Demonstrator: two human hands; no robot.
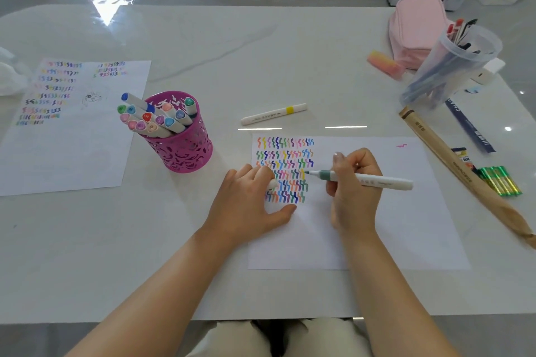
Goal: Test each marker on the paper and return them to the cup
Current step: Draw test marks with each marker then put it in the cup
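Paper (391, 226) six rows deep. Right hand (355, 191) pinches green marker (377, 181), tip on paper; left hand (246, 200) curls round cap (272, 183). Yellow marker (274, 114) beyond paper, not in cup (185, 151) yet.

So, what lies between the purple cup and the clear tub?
In the head view, a white marker with a yellow band lies on the table there; an eraser sits near the tub.

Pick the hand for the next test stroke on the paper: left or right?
Right. The right hand grips the uncapped green marker, its tip at the squiggle rows on the paper. The left hand only rests on the paper's left edge.
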